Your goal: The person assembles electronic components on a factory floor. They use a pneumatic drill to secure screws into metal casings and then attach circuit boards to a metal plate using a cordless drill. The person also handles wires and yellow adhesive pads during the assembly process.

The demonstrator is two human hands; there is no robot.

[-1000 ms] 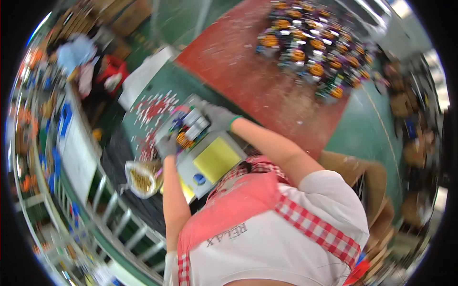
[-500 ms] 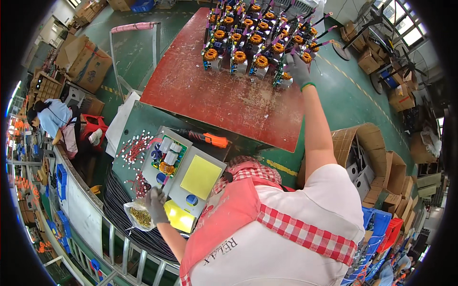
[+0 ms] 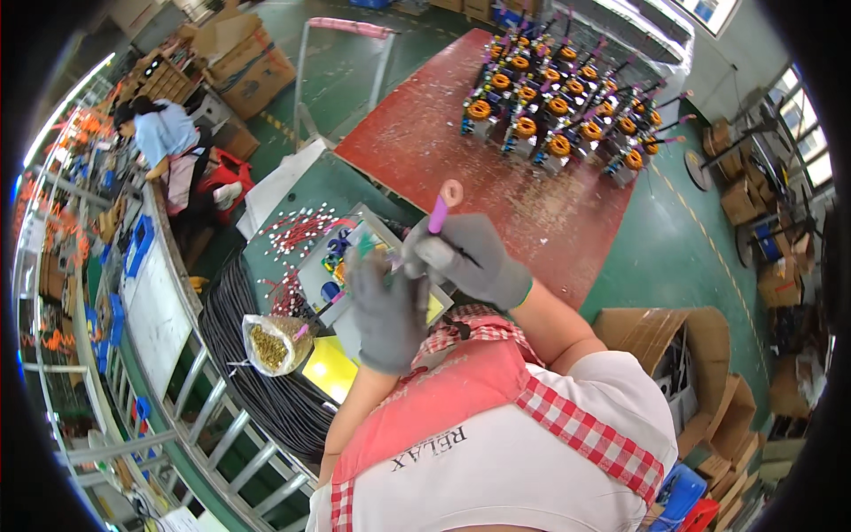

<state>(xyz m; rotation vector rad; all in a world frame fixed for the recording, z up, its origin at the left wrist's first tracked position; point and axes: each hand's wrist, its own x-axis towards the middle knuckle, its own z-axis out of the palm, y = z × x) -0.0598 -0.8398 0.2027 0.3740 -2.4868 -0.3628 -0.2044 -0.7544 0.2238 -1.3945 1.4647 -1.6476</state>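
Observation:
My right hand (image 3: 470,257), in a grey glove, is closed round a purple-sleeved wire lead (image 3: 440,213) with a ring terminal at its upper end. Right beside it, my gloved left hand (image 3: 386,315) is smeared by motion, so its fingers cannot be read. Both hands hover over a grey metal plate (image 3: 312,275). On that plate, partly hidden behind my left hand, lies a circuit board (image 3: 336,255) with blue and yellow parts. A yellow sheet (image 3: 331,369) and a clear bag of small brass-coloured pieces (image 3: 270,348) are nearest my left forearm.
Several circuit boards with orange coils (image 3: 558,106) stand on the red table (image 3: 408,115). Red wires with white ends (image 3: 297,230) lie on the green surface, beside a black cable bundle (image 3: 232,328). Cardboard boxes (image 3: 620,332) stand at right. Another person (image 3: 164,133) works at far left.
My right hand has come back from the boards on the red table to the plate, now with a lead in it. My left hand has moved up and right from beside the bag.

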